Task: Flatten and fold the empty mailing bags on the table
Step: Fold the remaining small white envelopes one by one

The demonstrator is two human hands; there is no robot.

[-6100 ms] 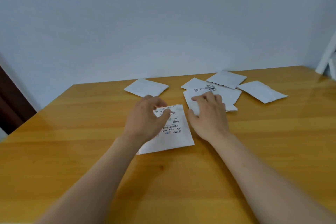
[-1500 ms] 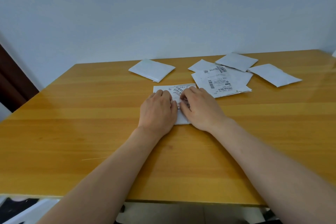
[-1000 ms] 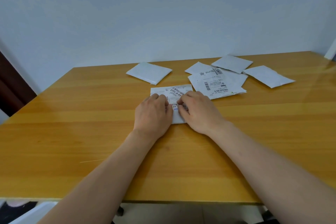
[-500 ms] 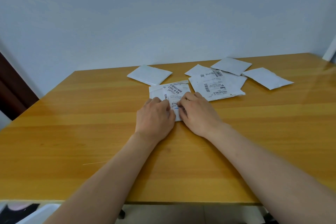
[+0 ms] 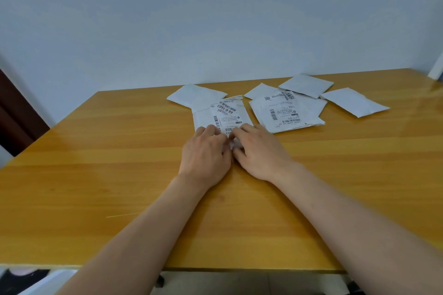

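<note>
Near edge: glossy yellow-orange wooden table [image 5: 119, 175], both bare forearms reaching in over it; left hand [image 5: 205, 151] and right hand [image 5: 261, 151] side by side, palms down, thumbs nearly touching, on the near end of a white plastic mailing bag with a printed shipping label [image 5: 221, 115]; both sets of fingers curled onto the bag's near edge, apparently pinching it, though the grip underneath is hidden; bag lies mid-table, far end free, label face up and upside down to camera; readable "66-6-1603" plus barcodes, small print too fine to read. Just right of it, not touching: larger white labelled mailing bag [image 5: 287, 112], barcodes and "200" legible, rest blurred. Beyond, near the wall: plain white folded bag on the left [image 5: 195, 97], its near corner under or touching the held bag; white bag corner [image 5: 261, 91] behind the larger one; grey-white square bag [image 5: 305, 85] overlapping its far edge; white bag far right [image 5: 353, 104], apart. Pale blue-white wall [image 5: 215, 19] behind.
</note>
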